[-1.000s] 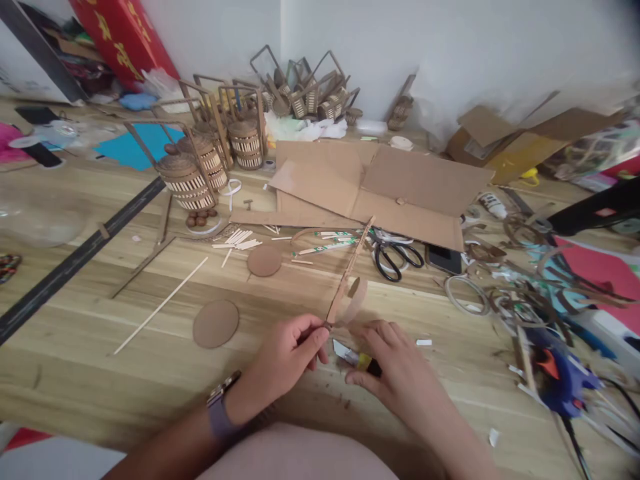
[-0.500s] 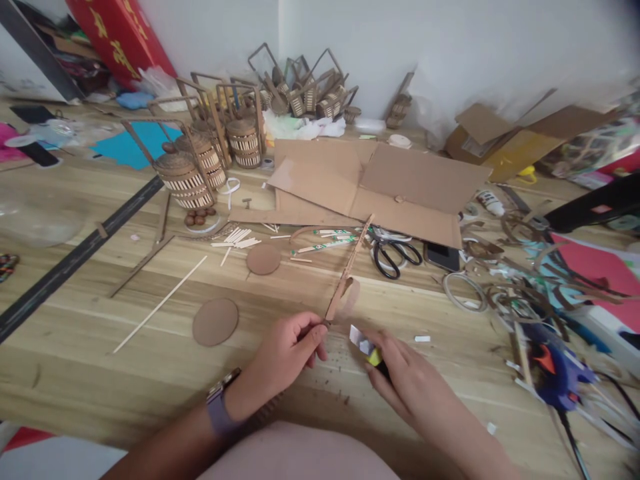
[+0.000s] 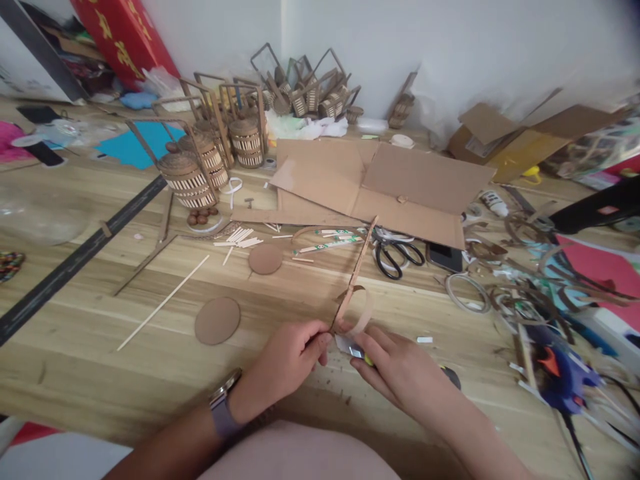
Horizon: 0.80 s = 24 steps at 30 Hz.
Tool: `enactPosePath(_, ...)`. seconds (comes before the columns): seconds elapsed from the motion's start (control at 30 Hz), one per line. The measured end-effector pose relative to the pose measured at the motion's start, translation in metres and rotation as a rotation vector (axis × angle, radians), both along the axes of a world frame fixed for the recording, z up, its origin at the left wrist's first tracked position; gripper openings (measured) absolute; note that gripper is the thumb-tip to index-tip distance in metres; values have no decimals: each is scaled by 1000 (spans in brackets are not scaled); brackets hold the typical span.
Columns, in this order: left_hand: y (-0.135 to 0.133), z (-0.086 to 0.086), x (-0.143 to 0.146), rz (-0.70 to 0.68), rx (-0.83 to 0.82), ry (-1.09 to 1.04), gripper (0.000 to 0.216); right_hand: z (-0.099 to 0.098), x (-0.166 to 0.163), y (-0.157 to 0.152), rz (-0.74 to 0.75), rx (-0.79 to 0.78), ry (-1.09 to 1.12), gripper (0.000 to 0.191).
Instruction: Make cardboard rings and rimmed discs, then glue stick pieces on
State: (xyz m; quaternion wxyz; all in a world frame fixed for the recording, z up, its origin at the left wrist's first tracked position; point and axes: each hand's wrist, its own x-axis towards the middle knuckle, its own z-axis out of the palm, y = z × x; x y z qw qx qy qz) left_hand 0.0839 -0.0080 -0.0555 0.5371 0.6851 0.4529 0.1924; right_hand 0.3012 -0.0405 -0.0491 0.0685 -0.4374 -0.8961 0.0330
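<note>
My left hand (image 3: 295, 350) pinches the near end of a narrow brown cardboard strip (image 3: 356, 270), which points away from me over the table. My right hand (image 3: 395, 367) is closed round a utility knife (image 3: 354, 348) with some yellow on it; its blade meets the strip beside my left fingertips. A thin brown curl (image 3: 369, 313) loops off the strip's right side, just above my right fingers. Small brown crumbs lie on the wood below the hands. Two cardboard discs (image 3: 217, 321) lie to the left, near a thin pale stick (image 3: 163, 303).
Black-handled scissors (image 3: 395, 257) lie beyond the strip, before flattened cardboard (image 3: 320, 173). Small woven baskets (image 3: 185, 180) with tall handles stand back left. A blue glue gun (image 3: 563, 367), a tape ring (image 3: 467, 293) and tangled strips crowd the right.
My right hand has moved left and up, bringing the knife blade against the strip. The curl beside the strip has opened into a wider loop. My left hand keeps its pinch.
</note>
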Motion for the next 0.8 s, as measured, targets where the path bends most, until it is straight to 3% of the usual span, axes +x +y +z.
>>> enactPosePath(0.33, -1, 1, 0, -35, 44, 8, 31, -1, 5, 3, 22, -8, -28, 47)
enactPosePath(0.8, 0, 0, -1, -120, 51, 51, 32, 5, 7, 5, 101, 39, -36, 42)
